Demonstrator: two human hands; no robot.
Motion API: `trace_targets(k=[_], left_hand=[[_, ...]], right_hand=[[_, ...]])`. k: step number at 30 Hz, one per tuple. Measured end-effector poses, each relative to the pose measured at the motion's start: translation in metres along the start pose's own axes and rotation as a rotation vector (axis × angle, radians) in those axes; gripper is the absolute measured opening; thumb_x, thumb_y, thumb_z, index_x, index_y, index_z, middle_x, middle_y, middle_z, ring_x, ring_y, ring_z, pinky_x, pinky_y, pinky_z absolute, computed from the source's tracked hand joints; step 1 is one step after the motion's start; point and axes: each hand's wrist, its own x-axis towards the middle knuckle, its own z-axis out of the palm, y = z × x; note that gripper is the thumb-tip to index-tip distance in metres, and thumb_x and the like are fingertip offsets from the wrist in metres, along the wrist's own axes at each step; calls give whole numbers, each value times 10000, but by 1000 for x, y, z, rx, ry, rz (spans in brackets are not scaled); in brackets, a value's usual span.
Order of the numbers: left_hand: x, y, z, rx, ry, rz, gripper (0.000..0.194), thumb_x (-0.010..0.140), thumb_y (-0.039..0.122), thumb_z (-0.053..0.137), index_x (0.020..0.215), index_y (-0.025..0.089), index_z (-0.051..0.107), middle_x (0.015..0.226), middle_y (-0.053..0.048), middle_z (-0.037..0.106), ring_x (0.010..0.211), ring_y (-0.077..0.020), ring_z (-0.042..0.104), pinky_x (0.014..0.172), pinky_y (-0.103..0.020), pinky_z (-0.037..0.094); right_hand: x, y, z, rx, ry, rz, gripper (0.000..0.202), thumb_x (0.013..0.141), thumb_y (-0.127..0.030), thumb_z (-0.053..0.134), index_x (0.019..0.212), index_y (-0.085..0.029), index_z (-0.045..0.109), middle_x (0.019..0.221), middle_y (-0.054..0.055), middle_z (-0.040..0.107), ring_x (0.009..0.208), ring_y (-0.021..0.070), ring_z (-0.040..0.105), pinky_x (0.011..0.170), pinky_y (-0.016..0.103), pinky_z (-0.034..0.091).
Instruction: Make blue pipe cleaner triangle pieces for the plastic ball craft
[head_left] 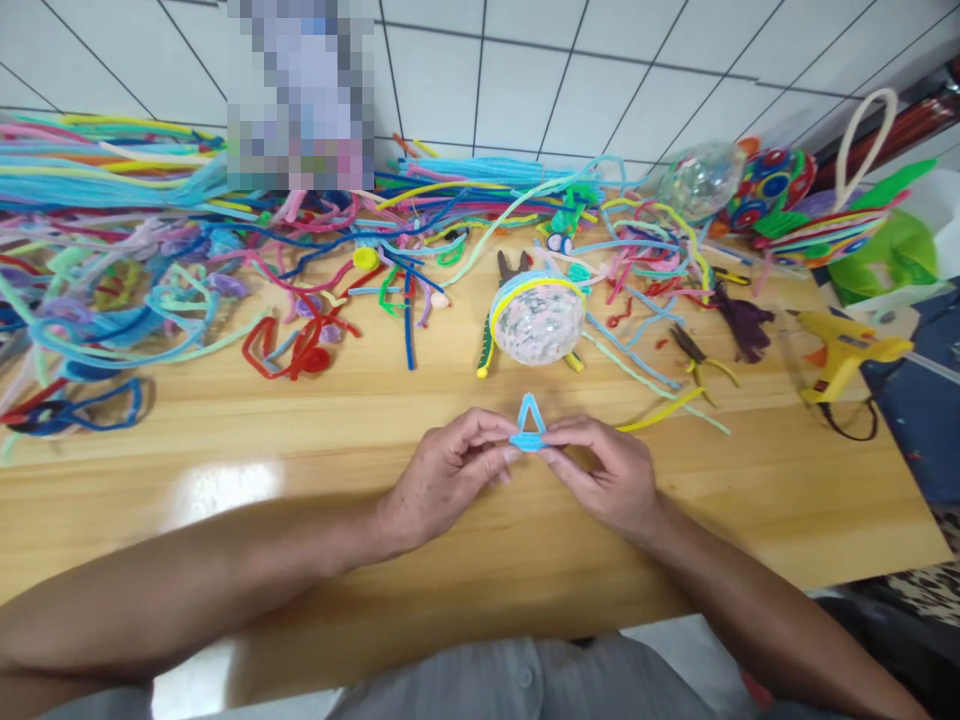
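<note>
Between my two hands is a light blue pipe cleaner bent into a small triangle, its point facing away from me. My left hand pinches its left corner between thumb and fingers. At the right corner, my right hand grips it the same way. Just beyond lies a clear ball with pale filling, edged with yellow and blue pipe cleaners. Pliers with green and yellow handles lie partly hidden under the ball.
Piles of coloured pipe cleaners cover the back and left of the wooden table. To the right are small yellow-handled pliers, a yellow glue gun, another clear ball and decorated craft pieces. A tiled wall stands behind.
</note>
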Motion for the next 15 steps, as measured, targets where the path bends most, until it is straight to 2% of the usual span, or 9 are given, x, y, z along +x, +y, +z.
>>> trace_targets(k=[6,11,15], left_hand=[[-1,-1,0,27,3,4,277,979,393,718,1108,152,677,968,-78,813,694,-115,701,641,-227,571],[0,-2,1,66,41,57,249,927,357,783,1029,144,705,810,-34,760,667,-109,679,620,-204,553],[1,-3,1,42,42,49,276,918,387,794,1012,149,693,863,-63,801,700,-131,733,661,-226,596]], right_hand=[[1,-1,2,-23,-12,-52,247,924,-138,735,1124,-284,729,933,27,836,794,179,794,747,296,640],[0,-3,6,-46,4,-69,246,931,-137,729,1132,-279,716,922,25,836,773,175,789,715,290,625],[0,-8,9,-61,42,-62,236,932,-122,714,1106,-281,717,887,14,831,765,177,789,701,294,616]])
